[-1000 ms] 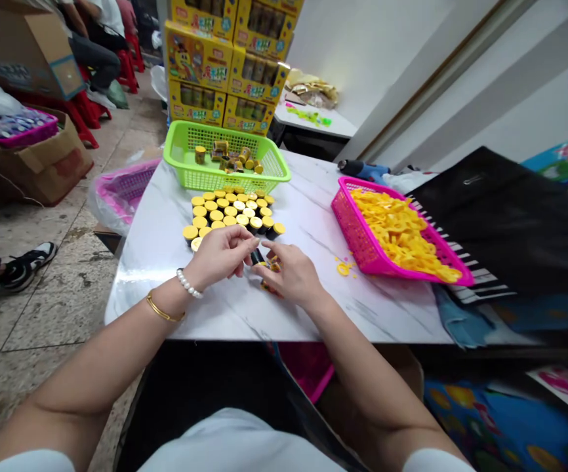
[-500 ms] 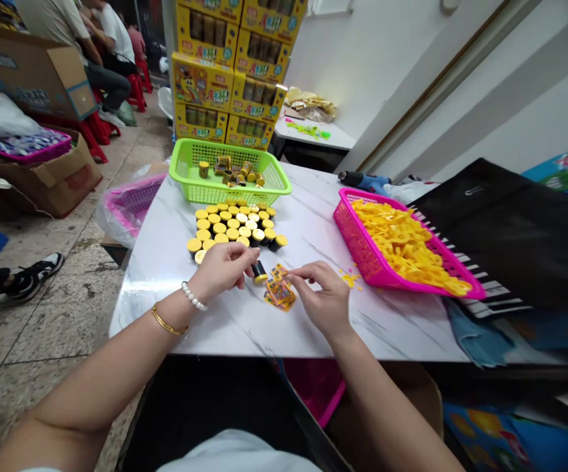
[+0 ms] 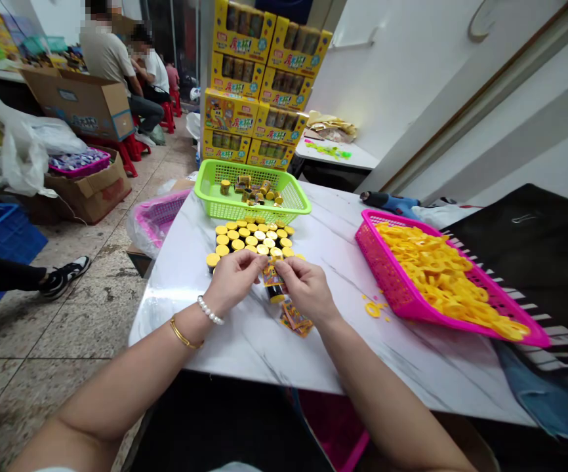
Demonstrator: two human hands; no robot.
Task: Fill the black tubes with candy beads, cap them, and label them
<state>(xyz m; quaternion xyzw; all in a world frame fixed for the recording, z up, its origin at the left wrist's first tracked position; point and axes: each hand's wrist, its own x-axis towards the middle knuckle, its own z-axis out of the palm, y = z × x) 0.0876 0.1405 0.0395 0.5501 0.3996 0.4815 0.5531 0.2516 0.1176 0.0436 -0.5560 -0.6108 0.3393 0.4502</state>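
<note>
A small printed yellow label sleeve (image 3: 271, 274) is stretched between my two hands. My left hand (image 3: 235, 278) pinches its left edge, and my right hand (image 3: 308, 288) pinches the right one. Just below the sleeve a black tub with a yellow lid (image 3: 276, 295) shows in part, lid towards me; whether it lies on the table or is touched by fingers is hidden. A small pile of the same printed sleeves (image 3: 296, 320) lies on the table under my right hand. Beyond my hands stand rows of black tubs with yellow lids (image 3: 237, 244), packed close together.
A green basket (image 3: 210, 208) with labelled tubs is at the back of the marble-patterned table (image 3: 244, 354). To the right stands a pink basket (image 3: 387, 275) heaped with yellow plastic pieces, a heat gun (image 3: 389, 202) behind it. Stacked yellow boxes (image 3: 257, 85) rise behind; people sit far left.
My right hand has lifted a sleeve from the pile and brought it left to my left hand. Both hands now grip it above the tub. The view has shifted somewhat.
</note>
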